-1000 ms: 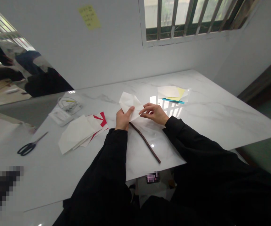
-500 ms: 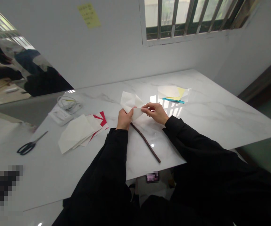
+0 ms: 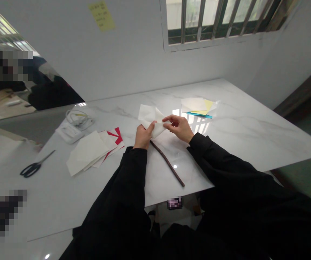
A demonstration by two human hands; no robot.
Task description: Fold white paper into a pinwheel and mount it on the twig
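My left hand (image 3: 143,136) is closed on a folded piece of white paper (image 3: 148,112), its thumb pressed across the lower folds. Flaps of the paper stand out above the fist and toward the right. At the right-hand flap is my right hand (image 3: 181,128), its thumb and index finger apart on either side of the paper's edge. Whether these fingertips touch the paper, I cannot tell. A thin dark brown stick (image 3: 167,163) slants down the table from just below my left hand. Its upper end lies close to the paper.
White sheets (image 3: 90,153) and red-and-white paper (image 3: 118,135) lie left of my hands. Farther left are black scissors (image 3: 32,169) and a white charger with a coiled cable (image 3: 70,131). White, yellow and blue papers (image 3: 196,105) lie back right. The table's front edge (image 3: 179,196) is near me.
My right thumb and index finger were pinched together at the paper's right flap; now they are spread, with the index finger higher. My left hand keeps its hold, and the stick lies unmoved.
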